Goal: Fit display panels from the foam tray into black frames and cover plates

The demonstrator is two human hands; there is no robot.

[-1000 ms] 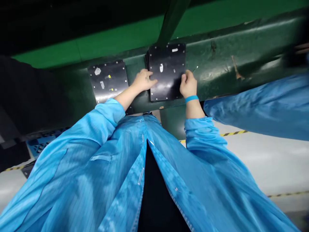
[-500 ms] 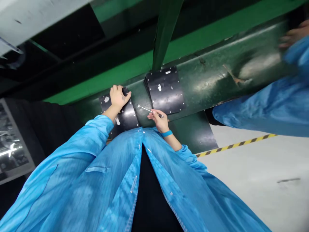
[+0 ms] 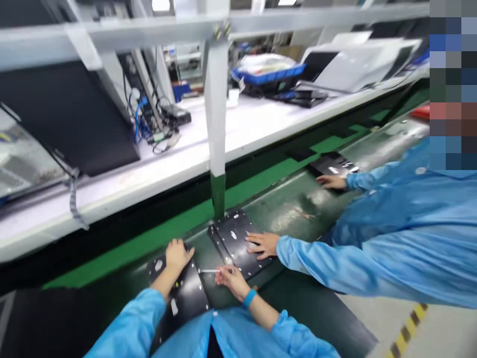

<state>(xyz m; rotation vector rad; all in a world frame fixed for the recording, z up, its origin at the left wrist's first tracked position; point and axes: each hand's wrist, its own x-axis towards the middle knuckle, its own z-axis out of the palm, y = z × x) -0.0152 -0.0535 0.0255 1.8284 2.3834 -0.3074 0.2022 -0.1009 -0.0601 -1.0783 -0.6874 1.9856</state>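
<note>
My left hand [image 3: 178, 258] is curled over the far part of a black panel [image 3: 192, 288] with small pale dots along its edges and white labels. Its thumb points right, and its fingertips are partly hidden. My right hand [image 3: 233, 281], with a blue wristband, grips a slim metal rod [image 3: 208, 271]. The rod points left, its tip close to the panel's right edge; I cannot tell whether they touch. Right of it lies a small stack of similar black panels [image 3: 238, 236]. A co-worker's hand [image 3: 264, 245] rests spread on this stack.
The dark green belt [image 3: 283, 209] runs diagonally past a white post [image 3: 216, 109]. Behind it stands a white bench [image 3: 257, 117] with a blue tray [image 3: 268, 74] and cables. At right, the co-worker's other hand [image 3: 331, 181] touches a black piece [image 3: 333, 164].
My view has tilted up, bringing the bench and the co-worker into sight. The co-worker's hand is now on the panel stack. The rod's tip is nearer the left panel.
</note>
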